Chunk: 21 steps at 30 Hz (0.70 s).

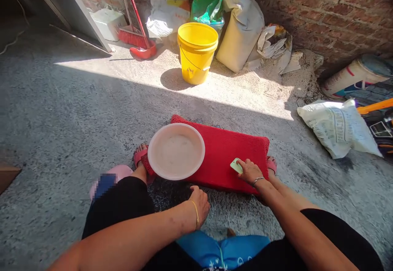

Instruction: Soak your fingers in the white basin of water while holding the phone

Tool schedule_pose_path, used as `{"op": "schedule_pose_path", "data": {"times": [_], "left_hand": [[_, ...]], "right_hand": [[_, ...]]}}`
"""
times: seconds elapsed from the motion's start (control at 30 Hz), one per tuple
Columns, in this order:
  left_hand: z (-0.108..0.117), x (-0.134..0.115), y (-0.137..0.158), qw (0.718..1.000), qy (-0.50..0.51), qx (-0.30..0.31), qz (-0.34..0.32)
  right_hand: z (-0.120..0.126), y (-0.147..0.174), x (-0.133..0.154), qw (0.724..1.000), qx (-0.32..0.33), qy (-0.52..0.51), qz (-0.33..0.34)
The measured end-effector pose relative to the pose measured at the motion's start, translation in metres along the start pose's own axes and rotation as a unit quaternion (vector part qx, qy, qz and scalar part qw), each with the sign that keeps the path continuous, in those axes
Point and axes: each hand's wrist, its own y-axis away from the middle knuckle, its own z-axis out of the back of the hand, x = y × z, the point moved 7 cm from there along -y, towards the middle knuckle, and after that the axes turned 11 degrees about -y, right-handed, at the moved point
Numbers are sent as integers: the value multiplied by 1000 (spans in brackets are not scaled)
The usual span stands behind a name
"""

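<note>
A red towel-like cloth (229, 148) lies flat in a long block between my feet, its surface smooth and its edges rough. On its left end stands a pale pink basin (150, 158) of cloudy water. My right hand (250, 170) is closed round a pale green scrub brush (236, 165) on the right part of the cloth; its underside is hidden. My left hand (200, 203) hovers in front of the cloth, apart from it and the basin. Its fingers are curled in, with nothing seen in them.
Beyond the cloth stands a yellow bucket (196, 64). A red broom (132, 37) and dustpan (144, 52), and a full sack (241, 33), are along the brick wall. A white bag (337, 125) lies at right. Dark wet patches mark the concrete floor (76, 111).
</note>
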Motion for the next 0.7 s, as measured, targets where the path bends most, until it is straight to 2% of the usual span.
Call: {"op": "schedule_pose_path", "data": {"times": [0.13,0.23,0.33,0.43,0.5,0.57,0.63,0.7], "left_hand": [[-6,-1,-2,999,-36,-6,1],[-13,-5,-1,998,-58,-11,-2],[-18,-5,0,998,-68,-11,1],[-15,-1,2,997,-75,-11,-13],[-10,1,2,996,-78,-19,-24],[-4,4,2,996,-78,-33,-27],[0,5,0,996,-79,-37,-22],[1,4,-3,996,-82,-32,-18]], "right_hand": [[47,-65,57,997,-66,-45,15],[73,-106,113,990,-96,-78,68],[88,-136,160,983,-107,-82,126],[93,-159,174,981,-98,-61,157],[91,-170,159,984,-76,-39,158],[87,-175,122,988,-58,-19,141],[83,-174,65,994,-49,-6,101],[77,-164,-5,998,-50,0,39]]}}
